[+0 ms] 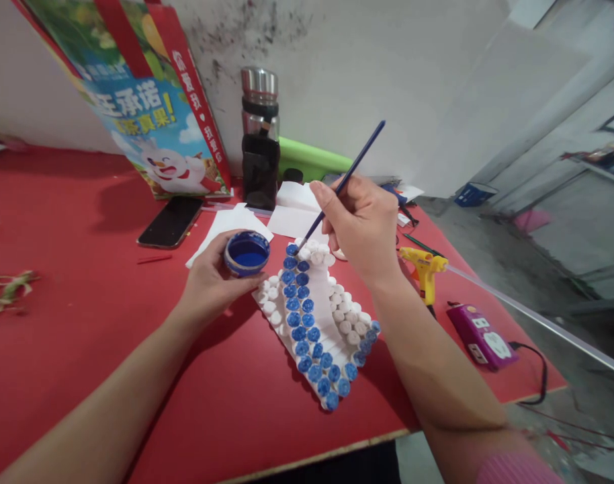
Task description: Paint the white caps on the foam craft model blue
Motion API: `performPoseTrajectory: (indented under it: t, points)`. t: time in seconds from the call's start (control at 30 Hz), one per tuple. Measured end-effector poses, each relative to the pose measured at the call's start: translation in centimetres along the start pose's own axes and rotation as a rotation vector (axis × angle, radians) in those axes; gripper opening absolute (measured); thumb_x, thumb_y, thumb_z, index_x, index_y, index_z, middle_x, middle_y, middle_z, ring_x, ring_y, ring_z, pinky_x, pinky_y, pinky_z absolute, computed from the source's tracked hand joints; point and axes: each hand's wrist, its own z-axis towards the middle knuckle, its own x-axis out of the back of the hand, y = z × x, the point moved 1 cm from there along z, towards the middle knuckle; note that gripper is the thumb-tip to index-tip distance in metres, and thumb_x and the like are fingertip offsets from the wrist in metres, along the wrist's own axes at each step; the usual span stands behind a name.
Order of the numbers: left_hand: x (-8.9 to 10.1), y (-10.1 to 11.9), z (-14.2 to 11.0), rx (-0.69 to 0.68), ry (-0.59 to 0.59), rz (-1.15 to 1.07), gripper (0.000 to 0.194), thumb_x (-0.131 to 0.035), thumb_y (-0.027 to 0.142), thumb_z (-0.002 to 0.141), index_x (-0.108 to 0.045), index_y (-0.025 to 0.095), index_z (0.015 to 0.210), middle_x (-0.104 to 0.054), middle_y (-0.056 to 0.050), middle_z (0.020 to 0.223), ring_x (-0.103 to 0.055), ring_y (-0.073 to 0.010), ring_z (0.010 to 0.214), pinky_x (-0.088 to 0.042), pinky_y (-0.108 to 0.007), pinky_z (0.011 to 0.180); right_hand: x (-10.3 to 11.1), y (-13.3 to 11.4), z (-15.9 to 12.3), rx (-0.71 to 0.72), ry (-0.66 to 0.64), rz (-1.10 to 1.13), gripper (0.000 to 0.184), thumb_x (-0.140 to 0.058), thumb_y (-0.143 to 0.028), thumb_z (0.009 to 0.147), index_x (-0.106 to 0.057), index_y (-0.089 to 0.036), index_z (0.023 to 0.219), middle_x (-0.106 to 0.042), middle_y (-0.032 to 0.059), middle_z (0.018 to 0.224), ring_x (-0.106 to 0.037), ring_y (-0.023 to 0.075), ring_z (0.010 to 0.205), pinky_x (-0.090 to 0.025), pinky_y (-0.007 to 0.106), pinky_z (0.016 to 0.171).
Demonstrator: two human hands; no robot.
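Note:
Between the fingers of my right hand point(362, 222) is a thin dark blue paintbrush point(358, 159). Its tip touches or nearly touches the top end of a row of small round pieces. My left hand point(211, 275) grips a small open jar of blue paint point(247, 254) just left of that spot. Below both hands lies a white board point(320, 302) covered with small rolled rounds. Two columns and the bottom corner carry blue rounds point(307, 306); white rounds point(350, 316) sit at the right, left and top. A bare white strip curves between them.
A phone point(170, 222), printed bag point(170, 121) and bottle point(260, 141) stand or lie at the back of the red table point(221, 396). White paper point(294, 208) lies behind the board. At right are a yellow glue gun point(426, 272) and a purple box point(481, 336) with a cable.

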Motion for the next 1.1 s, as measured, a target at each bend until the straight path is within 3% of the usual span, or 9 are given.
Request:
performPoseTrajectory:
  t: [0.17,0.37,0.67,0.87,1.0,1.1]
  points:
    - [0.0,-0.1,0.1,-0.006,-0.002,0.002,0.071,-0.109,0.045,0.064,-0.076,0.026,0.124,-0.081,-0.011,0.131,-0.075,-0.0424,0.130,-0.063,-0.058,0.113,0.4,-0.2,-0.2,0.037,0.064,-0.042,0.039,-0.076,-0.061,0.104,-0.067,-0.028,0.085,-0.059,-0.0050,0.061,-0.061,0.0135,0.059,-0.048,0.026,0.052]
    - [0.0,0.0,0.1,-0.004,-0.009,-0.006,0.071,-0.109,0.044,0.063,-0.076,0.027,0.123,-0.081,-0.011,0.134,-0.074,-0.0427,0.131,-0.061,-0.060,0.117,0.2,-0.4,-0.2,0.035,0.041,-0.042,0.038,-0.077,-0.056,0.104,-0.066,-0.027,0.081,-0.057,-0.0050,0.061,-0.060,0.0134,0.059,-0.049,0.027,0.052]
    - [0.2,-0.2,0.1,0.017,-0.016,-0.012,0.076,-0.109,0.045,0.063,-0.075,0.025,0.128,-0.081,-0.012,0.133,-0.075,-0.0423,0.130,-0.062,-0.057,0.115,0.8,0.4,0.3,0.047,0.074,-0.018,0.037,-0.075,-0.063,0.104,-0.072,-0.028,0.094,-0.060,-0.0053,0.062,-0.062,0.0130,0.054,-0.051,0.028,0.051]
    - [0.2,-0.2,0.1,0.029,-0.018,-0.035,0.074,-0.108,0.045,0.064,-0.075,0.026,0.128,-0.082,-0.011,0.132,-0.078,-0.0405,0.123,-0.066,-0.055,0.109,1.6,0.6,1.1,0.036,0.130,0.067,0.040,-0.071,-0.065,0.106,-0.068,-0.028,0.091,-0.060,-0.0064,0.063,-0.055,0.0098,0.044,-0.041,0.026,0.042]
    - [0.3,-0.4,0.0,0.035,-0.023,-0.050,0.077,-0.109,0.047,0.065,-0.074,0.026,0.130,-0.081,-0.012,0.131,-0.079,-0.0395,0.121,-0.067,-0.054,0.106,1.6,0.3,1.6,-0.060,0.046,0.224,0.041,-0.078,-0.063,0.102,-0.068,-0.026,0.089,-0.065,-0.0060,0.065,-0.054,0.0086,0.041,-0.042,0.026,0.037]
    - [0.3,-0.3,0.0,0.028,-0.023,-0.031,0.080,-0.108,0.049,0.066,-0.073,0.023,0.133,-0.080,-0.013,0.134,-0.078,-0.0388,0.122,-0.067,-0.052,0.106,1.5,0.1,1.7,-0.146,-0.079,0.373,0.043,-0.089,-0.062,0.092,-0.070,-0.025,0.092,-0.072,-0.0037,0.072,-0.063,0.0102,0.047,-0.048,0.026,0.039]
